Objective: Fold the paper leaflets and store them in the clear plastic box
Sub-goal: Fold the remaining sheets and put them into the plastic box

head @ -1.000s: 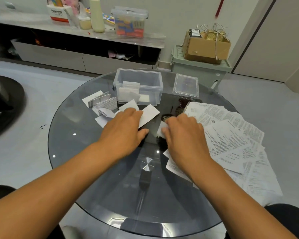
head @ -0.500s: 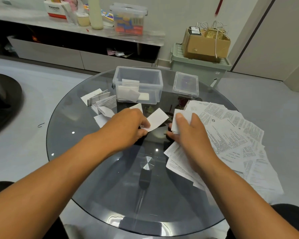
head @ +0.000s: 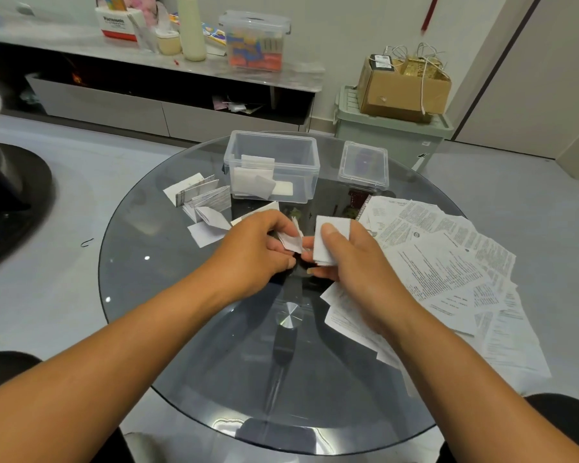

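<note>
Glass table point(head: 154, 295): round, smooth; thin paper lying flat on it is probably best lifted by an edge.
Unfolded leaflets point(head: 448, 262): loose overlapping sheets at the right; light, limp, likely to slide.
Clear plastic box point(head: 301, 152): open, beyond the hands; a few folded leaflets inside.
Lid point(head: 365, 163): just right of the box.
Right hand point(head: 355, 262): thumb pinches a folded leaflet point(head: 335, 228) against the fingers, above the table.
Left hand point(head: 258, 248): fingers curled, pinching a smaller paper piece point(head: 291, 242); best held at the crease, where it should be stiffest.
</note>
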A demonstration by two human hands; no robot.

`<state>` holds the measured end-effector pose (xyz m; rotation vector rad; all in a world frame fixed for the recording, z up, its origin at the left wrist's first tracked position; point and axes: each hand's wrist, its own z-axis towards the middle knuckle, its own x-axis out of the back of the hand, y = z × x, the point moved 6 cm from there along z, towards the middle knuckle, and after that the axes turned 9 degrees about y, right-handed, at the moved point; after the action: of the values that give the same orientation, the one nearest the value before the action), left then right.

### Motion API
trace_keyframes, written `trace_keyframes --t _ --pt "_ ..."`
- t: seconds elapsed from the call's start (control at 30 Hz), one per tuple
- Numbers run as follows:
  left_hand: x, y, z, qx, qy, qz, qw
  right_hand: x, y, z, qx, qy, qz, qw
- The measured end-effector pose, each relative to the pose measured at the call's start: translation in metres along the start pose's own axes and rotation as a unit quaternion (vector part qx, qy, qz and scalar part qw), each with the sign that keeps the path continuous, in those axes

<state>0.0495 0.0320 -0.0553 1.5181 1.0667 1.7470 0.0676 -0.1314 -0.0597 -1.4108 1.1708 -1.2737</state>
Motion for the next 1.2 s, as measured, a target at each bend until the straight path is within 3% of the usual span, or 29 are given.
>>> trace_keyframes --t 0.1,0.27,0.47,0.67,0.8,0.93,1.1,1.2 --pt "-0.002 0.002 -0.001 0.019 -0.011 -0.05 0.999 0.001 -0.002 -0.003 0.044 -0.005 -0.094 0.995" --pt "0.001 0.002 0.005 0.043 0.036 -0.074 0.996 0.002 -0.005 -0.002 0.04 -0.02 -0.09 0.995" --pt "0.002 0.002 0.003 0.014 0.083 -0.054 0.995 -0.001 -0.003 -0.004 0.047 -0.039 -0.079 0.995" --pt "0.001 0.018 -0.005 -0.095 0.091 -0.113 0.985 0.007 -0.005 0.002 0.024 0.01 -0.012 1.0" --pt "-0.005 0.032 -0.017 -0.169 0.088 -0.168 0.967 0.005 -0.005 0.001 0.003 -0.008 0.026 1.0" --pt "-0.01 0.033 -0.02 -0.149 0.067 -0.209 0.964 0.007 -0.02 -0.005 0.11 0.011 -0.042 0.993" --pt "-0.012 0.025 -0.021 -0.094 0.033 -0.136 0.986 0.008 -0.026 -0.011 0.209 0.018 -0.124 0.97" --pt "0.001 0.02 -0.017 -0.098 0.098 -0.056 0.989 0.009 -0.034 -0.014 0.286 0.067 -0.204 0.934"
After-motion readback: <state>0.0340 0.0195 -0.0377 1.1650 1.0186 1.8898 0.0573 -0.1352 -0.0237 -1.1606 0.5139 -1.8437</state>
